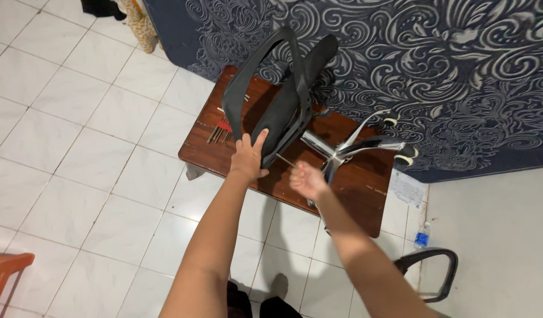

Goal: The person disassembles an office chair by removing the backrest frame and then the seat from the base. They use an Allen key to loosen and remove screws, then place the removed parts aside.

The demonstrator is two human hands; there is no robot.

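White floor tiles surrounded a low wooden table (365,200) where an office chair (283,100) lay tipped over mid-assembly, left hand (249,158) spread flat against its seat, right hand (307,179) clenched around a thin tool (barely visible) near the chrome base (348,150), calling for steady bracing.

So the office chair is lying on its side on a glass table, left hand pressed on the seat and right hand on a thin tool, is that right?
Not quite: the table is dark brown wood, not glass, as the head view shows. The rest holds: the office chair lies on its side on it, the left hand presses on the seat, and the right hand grips a thin tool pointed at the underside.
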